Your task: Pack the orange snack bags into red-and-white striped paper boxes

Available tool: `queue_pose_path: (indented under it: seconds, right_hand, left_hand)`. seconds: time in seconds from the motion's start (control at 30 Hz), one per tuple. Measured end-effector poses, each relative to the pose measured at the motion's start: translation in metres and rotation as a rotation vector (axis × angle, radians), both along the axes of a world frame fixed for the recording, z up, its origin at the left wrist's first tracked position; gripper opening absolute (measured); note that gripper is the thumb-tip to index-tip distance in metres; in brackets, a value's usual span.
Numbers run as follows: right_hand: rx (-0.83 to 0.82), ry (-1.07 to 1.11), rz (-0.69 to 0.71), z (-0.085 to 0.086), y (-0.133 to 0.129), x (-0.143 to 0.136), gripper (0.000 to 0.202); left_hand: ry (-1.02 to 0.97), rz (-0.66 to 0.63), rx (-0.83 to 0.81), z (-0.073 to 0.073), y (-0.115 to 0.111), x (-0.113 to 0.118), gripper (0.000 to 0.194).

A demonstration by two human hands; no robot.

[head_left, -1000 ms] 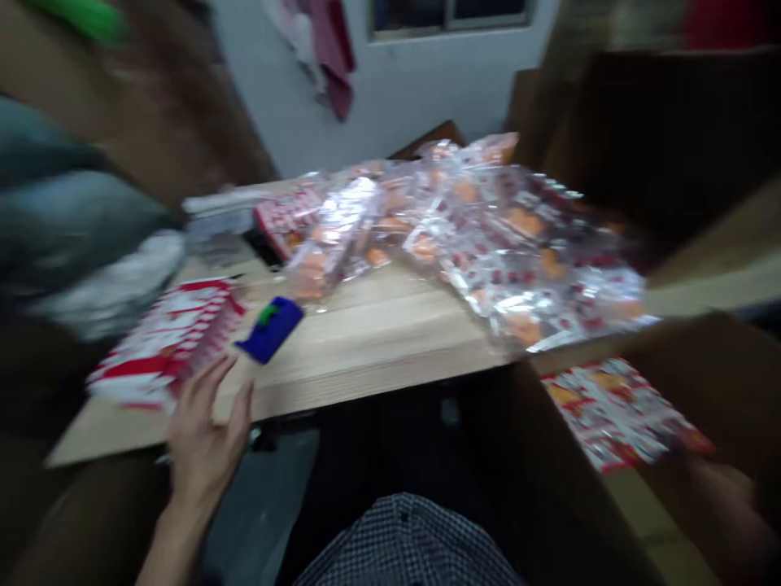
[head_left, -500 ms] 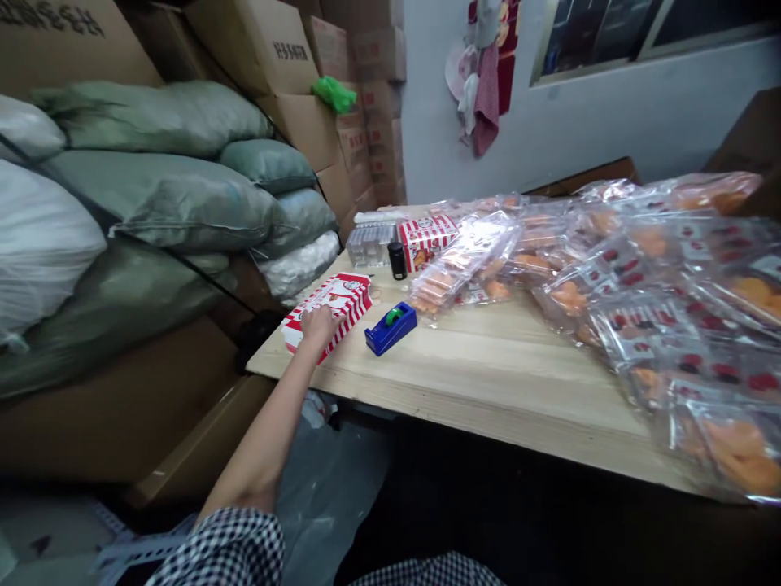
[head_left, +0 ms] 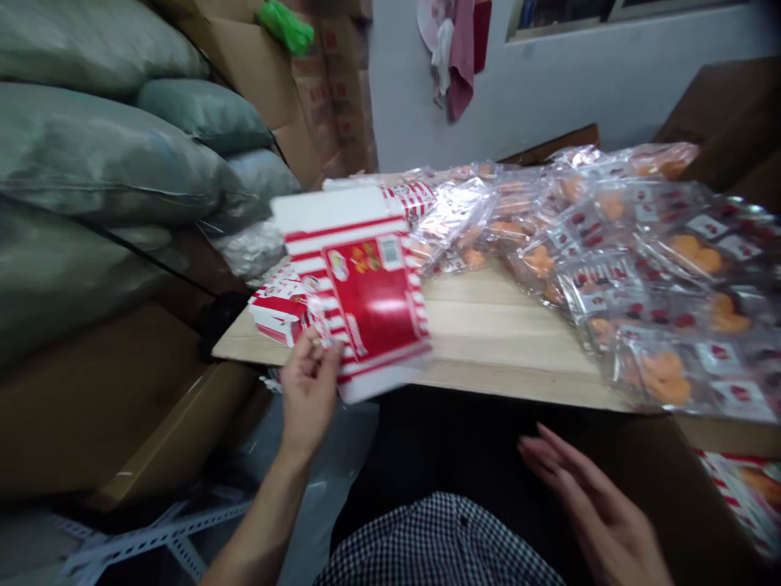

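Item, far left: plump grey-green woven sacks (head_left: 103, 155), heaped beside the counter, probably there for storage, out of your working space. Item, on the counter's left end: a low pile of red-and-white striped card cartons (head_left: 277, 308), set within your left arm's reach, presumably for easy picking. Next, your left hand (head_left: 308, 399), its grip pinched on the lower left edge of one flat, red-and-white striped card carton with a red printed panel (head_left: 375, 297). That carton is raised, tilted, in front of the pile and over the counter's near edge; an edge hold suits thin card and leaves the panel uncovered. Item, centre: the pale wooden counter (head_left: 512, 325), its middle bare, likely as working room. Then your right hand (head_left: 601, 517), grip released, fingers extended, nothing visible in it, below the counter's edge. Item, right: clear plastic packets with orange pieces (head_left: 665, 301), heaped and overlapping, perhaps pushed aside to free that middle.
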State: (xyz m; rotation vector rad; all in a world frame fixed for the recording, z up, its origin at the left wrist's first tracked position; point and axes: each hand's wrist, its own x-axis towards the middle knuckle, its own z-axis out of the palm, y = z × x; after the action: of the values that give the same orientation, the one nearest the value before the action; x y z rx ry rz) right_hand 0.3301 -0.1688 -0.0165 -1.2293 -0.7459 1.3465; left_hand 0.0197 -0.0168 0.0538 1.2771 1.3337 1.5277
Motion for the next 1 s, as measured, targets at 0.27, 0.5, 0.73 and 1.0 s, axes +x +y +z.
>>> queue_pose_path:
  seconds: [0.27,0.5,0.73,1.0]
  right_hand:
    - [-0.159,0.207,-0.082,0.012,0.022,-0.035,0.053]
    - [-0.115,0.051,-0.143,0.007,0.021,-0.036,0.072]
    - [-0.114,0.094,-0.19,0.003,0.022,-0.044,0.087]
    - [0.002,-0.005,-0.124,-0.017,0.022,-0.05,0.095]
  left_hand:
    - [-0.251,-0.621,-0.584,-0.054,-0.09,0.074,0.049]
    - [-0.113,-0.721,-0.525,-0.054,-0.095,0.106,0.094]
    - [0.012,-0.608,-0.478,-0.064,-0.095,0.114,0.103]
    - [-0.009,-0.76,-0.511,-0.051,-0.096,0.12,0.06]
